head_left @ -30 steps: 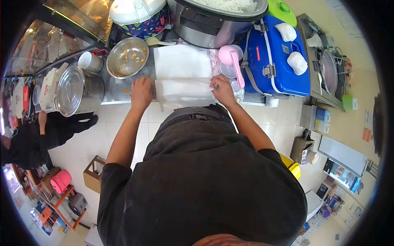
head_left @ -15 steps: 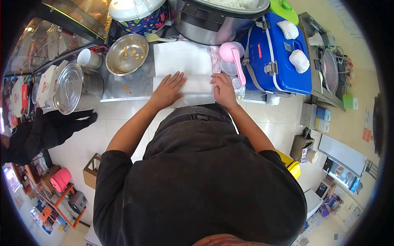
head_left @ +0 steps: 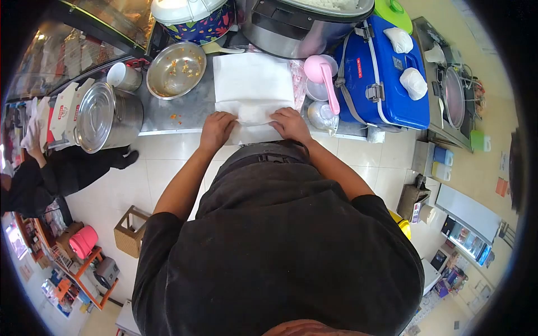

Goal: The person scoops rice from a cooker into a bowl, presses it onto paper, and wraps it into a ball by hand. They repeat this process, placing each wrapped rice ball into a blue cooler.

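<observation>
— Where are your hands?
— Your left hand (head_left: 218, 131) is at eight o'clock of the folded section (head_left: 253, 113) of the white paper (head_left: 253, 74), your right hand (head_left: 290, 124) between three and four. Both are closed, fingers curled, gripping its ends.
— And the paper?
— It lies on the worktop (head_left: 196, 115) directly in front of you, the flat sheet extending toward twelve o'clock.
— Surroundings, measured from the fold?
— You have the steel bowl (head_left: 176, 70), food bits inside, at ten; the lidded pot (head_left: 109, 117) at nine; the rice cooker (head_left: 305, 33) at one; the pink scoop (head_left: 325, 81) at two; the blue cooler (head_left: 384, 75) beyond it.
</observation>
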`<state>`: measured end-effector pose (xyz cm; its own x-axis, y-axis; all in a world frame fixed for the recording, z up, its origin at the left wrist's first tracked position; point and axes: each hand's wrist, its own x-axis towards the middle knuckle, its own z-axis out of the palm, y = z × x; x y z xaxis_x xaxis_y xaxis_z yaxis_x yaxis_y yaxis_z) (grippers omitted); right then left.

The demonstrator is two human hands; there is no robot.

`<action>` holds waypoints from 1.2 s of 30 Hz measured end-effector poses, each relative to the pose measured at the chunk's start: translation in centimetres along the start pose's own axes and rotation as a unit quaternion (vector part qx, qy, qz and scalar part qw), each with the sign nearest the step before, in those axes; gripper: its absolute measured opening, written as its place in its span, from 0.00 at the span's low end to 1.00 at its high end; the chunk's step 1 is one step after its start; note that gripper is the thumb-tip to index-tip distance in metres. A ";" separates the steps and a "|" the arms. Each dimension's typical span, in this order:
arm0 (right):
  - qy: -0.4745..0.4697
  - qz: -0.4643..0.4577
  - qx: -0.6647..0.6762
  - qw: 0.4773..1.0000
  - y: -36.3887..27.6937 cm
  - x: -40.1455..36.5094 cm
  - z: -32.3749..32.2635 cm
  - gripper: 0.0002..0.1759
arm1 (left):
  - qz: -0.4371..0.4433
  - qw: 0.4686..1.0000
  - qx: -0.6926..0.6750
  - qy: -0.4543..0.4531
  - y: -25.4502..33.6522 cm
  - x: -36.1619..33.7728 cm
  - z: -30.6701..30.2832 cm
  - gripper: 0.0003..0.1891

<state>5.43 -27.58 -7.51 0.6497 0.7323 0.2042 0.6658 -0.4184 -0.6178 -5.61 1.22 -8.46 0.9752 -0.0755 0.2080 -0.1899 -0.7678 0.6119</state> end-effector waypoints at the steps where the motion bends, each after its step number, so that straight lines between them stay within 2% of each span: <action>1: 0.008 0.004 0.009 1.000 0.3 0.2 0.3 0.12 | 0.006 1.000 0.000 -0.017 -0.5 0.4 -0.1 0.08; 4: -0.009 0.076 0.044 0.996 0.3 1.1 0.1 0.09 | -0.020 0.999 -0.039 -0.017 -1.1 1.5 -0.2 0.06; 7: -0.051 0.147 0.014 0.988 -0.1 2.3 0.0 0.10 | -0.066 0.992 -0.024 -0.100 -1.6 3.0 -0.4 0.06; 10: -0.096 0.238 -0.035 0.966 -1.0 3.9 -0.3 0.11 | -0.150 0.979 -0.004 -0.135 -1.1 4.6 -0.8 0.08; 13: -0.036 0.201 -0.161 0.966 -2.0 5.5 -0.7 0.16 | -0.045 0.992 0.118 -0.027 0.6 5.9 -1.6 0.12; 15: 0.026 0.032 -0.206 0.978 -1.8 6.8 -1.2 0.17 | 0.079 0.986 0.146 -0.001 0.4 7.4 -2.2 0.15; 16: -0.008 0.003 -0.215 0.977 -1.5 7.6 -1.2 0.16 | 0.139 0.977 0.158 0.011 0.2 8.2 -2.3 0.17; 17: -0.043 -0.027 -0.221 0.974 -1.3 8.4 -1.2 0.15 | 0.123 0.975 0.169 -0.074 0.1 9.1 -2.3 0.16; 19: -0.238 0.020 -0.207 0.949 -1.2 10.2 -0.9 0.11 | 0.088 0.948 0.188 -0.240 -0.3 10.6 -2.2 0.16; 22: -0.262 0.064 -0.203 0.942 -1.8 10.8 -0.9 0.08 | 0.050 0.946 0.186 -0.261 -0.4 10.6 -1.9 0.12; 25: -0.145 0.068 -0.135 0.978 -1.6 7.8 -0.3 0.05 | 0.021 0.974 0.151 -0.167 0.0 8.1 -1.5 0.07; 28: -0.051 0.078 -0.099 0.991 -2.1 5.2 0.9 0.04 | -0.044 0.991 0.103 -0.075 0.7 5.5 0.0 0.06; 31: -0.002 0.094 0.001 0.996 -1.8 3.1 1.6 0.06 | -0.101 0.994 0.006 -0.037 0.6 3.3 0.8 0.05; 34: -0.028 0.057 0.071 0.995 -1.2 1.4 1.0 0.13 | -0.028 0.996 -0.084 0.010 0.4 1.4 0.2 0.06; 36: -0.054 0.019 0.008 0.998 -1.0 1.2 1.2 0.15 | 0.029 0.998 -0.053 -0.002 0.3 1.0 0.2 0.07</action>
<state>5.08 -25.68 -7.53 0.6299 0.7705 0.0975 0.6351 -0.4388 -0.6357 -4.64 0.78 -8.24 0.9629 -0.1205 0.2416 -0.2561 -0.6912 0.6758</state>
